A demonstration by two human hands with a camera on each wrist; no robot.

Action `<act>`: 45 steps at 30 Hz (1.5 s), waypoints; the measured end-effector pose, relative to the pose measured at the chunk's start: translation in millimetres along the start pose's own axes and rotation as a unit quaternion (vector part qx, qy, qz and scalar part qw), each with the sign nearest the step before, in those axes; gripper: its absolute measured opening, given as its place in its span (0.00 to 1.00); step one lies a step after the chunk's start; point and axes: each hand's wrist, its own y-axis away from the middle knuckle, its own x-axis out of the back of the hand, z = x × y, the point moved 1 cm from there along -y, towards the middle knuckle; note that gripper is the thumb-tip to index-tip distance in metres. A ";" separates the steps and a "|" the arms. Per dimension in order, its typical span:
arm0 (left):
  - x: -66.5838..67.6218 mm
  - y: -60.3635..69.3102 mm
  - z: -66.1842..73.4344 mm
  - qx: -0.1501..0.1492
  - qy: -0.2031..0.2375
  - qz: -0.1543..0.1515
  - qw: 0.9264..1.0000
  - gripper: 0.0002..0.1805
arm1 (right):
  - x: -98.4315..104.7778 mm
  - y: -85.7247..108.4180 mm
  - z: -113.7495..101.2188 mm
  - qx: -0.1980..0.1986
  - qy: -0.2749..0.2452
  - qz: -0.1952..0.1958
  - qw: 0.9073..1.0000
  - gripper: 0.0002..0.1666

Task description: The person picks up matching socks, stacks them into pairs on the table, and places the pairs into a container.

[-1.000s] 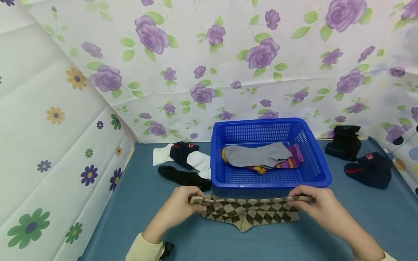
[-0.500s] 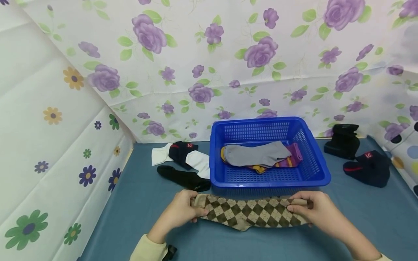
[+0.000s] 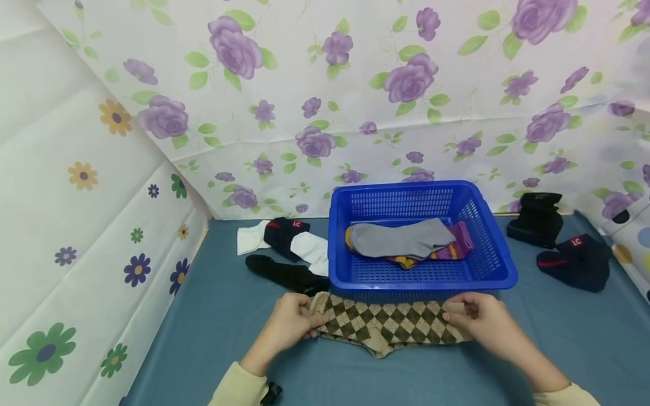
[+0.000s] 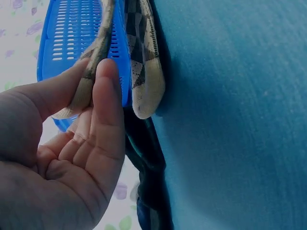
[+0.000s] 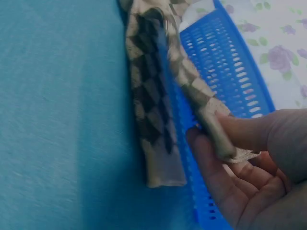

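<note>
- Head view: the upper argyle sock is stretching between both hands, just in front of the basket and outside it.
- The left hand is pinching the toe end between thumb and fingers; the right hand is pinching the cuff end likewise.
- In both wrist views, the lower argyle sock is lying on the table, its ends sitting apart from the held one, so laying the pair together is seemingly not finishing yet.
- Apparently done: the grey sock is resting on the purple sock inside the basket.
- Apparently left: the white sock, left navy sock and black sock are lying left of the basket; the black bundle and right navy sock are waiting right of it, seemingly unmatched.
</note>
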 end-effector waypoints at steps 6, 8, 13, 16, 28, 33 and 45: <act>1.0 0.8 0.8 0.005 0.016 -0.004 1.000 0.13 | -3.2 -2.0 6.3 -0.023 -0.033 0.003 0.999 0.25; 1.6 1.7 1.2 0.009 0.024 -0.008 1.000 0.13 | -0.4 -1.8 8.0 -0.039 -0.059 -0.004 0.997 0.27; 3.0 3.5 2.9 0.014 0.050 -0.022 0.998 0.13 | 11.0 1.0 8.0 -0.070 -0.110 -0.026 0.991 0.31; 3.2 4.0 4.2 0.015 0.056 -0.030 0.998 0.13 | 16.9 2.4 6.1 -0.084 -0.119 -0.043 0.988 0.32; -6.0 -5.8 -10.2 0.041 0.041 -0.028 0.998 0.17 | 2.6 -7.3 13.4 -0.074 -0.086 -0.036 0.993 0.23; -10.4 -7.2 -17.2 0.051 0.022 -0.015 0.998 0.19 | -6.3 -11.6 20.1 -0.074 -0.054 -0.023 0.996 0.22; -10.9 -12.2 -17.3 0.033 -0.067 0.076 0.994 0.16 | -9.6 -7.1 11.5 -0.038 0.020 0.012 0.999 0.22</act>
